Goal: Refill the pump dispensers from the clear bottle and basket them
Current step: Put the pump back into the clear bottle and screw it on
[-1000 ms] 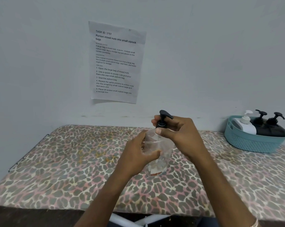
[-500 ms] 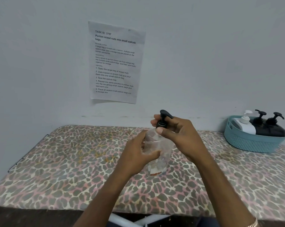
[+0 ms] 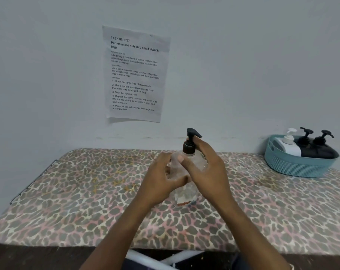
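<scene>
Both of your forearms are bare from the lower edge of the view up to the wrists, with no sleeves showing. Your left hand (image 3: 163,178) wears no ring or glove that can be seen. Your right hand (image 3: 206,168) is likewise bare. At about 5 o'clock, by the frame's edge, a thin pale bracelet (image 3: 291,266) sits on your right forearm, only partly visible.

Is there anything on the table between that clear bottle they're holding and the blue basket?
Nothing visible. The patterned table lies bare between the clear bottle and the basket. Three dispensers already fill much of the basket, though, so room inside looks tight.
</scene>
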Tool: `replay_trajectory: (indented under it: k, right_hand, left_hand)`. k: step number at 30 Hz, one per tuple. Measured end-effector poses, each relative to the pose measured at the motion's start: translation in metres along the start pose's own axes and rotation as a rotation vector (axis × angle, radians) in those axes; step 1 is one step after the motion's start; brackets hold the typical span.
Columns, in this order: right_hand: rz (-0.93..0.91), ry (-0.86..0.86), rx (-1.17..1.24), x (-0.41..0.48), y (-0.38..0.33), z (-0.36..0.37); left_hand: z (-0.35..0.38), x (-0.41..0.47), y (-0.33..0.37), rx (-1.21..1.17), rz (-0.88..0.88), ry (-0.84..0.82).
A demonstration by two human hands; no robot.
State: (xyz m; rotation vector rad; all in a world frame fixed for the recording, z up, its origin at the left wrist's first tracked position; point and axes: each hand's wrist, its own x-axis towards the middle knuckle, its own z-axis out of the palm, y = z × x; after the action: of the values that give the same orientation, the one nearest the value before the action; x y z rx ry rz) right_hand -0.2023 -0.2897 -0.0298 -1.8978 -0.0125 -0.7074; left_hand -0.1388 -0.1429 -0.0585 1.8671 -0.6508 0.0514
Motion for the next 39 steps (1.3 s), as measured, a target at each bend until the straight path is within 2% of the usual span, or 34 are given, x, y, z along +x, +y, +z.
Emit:
replay_trajectory:
  k: [5,9,14,18,24,30,32,39]
  right_hand:
    - [0.132,-0.322,-0.059,0.012,0.026,-0.044]
    - [0.178,-0.36,-0.123,0.021,0.037,-0.073]
    - [0.196,-0.227,-0.224,0.03,0.045,-0.105]
    - [0.204,-0.049,-0.338,0.043,0.059,-0.13]
    - [0.19,0.182,-0.545,0.072,0.098,-0.165]
    - [0.192,0.261,-0.681,0.085,0.124,-0.168]
    - [0.251,0.303,-0.702,0.104,0.155,-0.191]
    - [0.27,0.319,-0.737,0.106,0.164,-0.182]
  left_hand:
    - [-0.007,0.016,0.003,-0.069,-0.042,-0.097]
    - [0.001,0.038,0.014,-0.167,-0.024,-0.161]
    - [0.03,0.079,0.027,-0.146,0.026,-0.284]
    - [0.068,0.114,0.039,-0.081,0.066,-0.302]
    - [0.134,0.16,0.054,-0.12,-0.036,-0.323]
    - [0.173,0.174,0.061,-0.106,-0.053,-0.326]
    - [0.213,0.2,0.064,-0.092,-0.08,-0.38]
    - [0.226,0.209,0.055,-0.035,-0.092,-0.375]
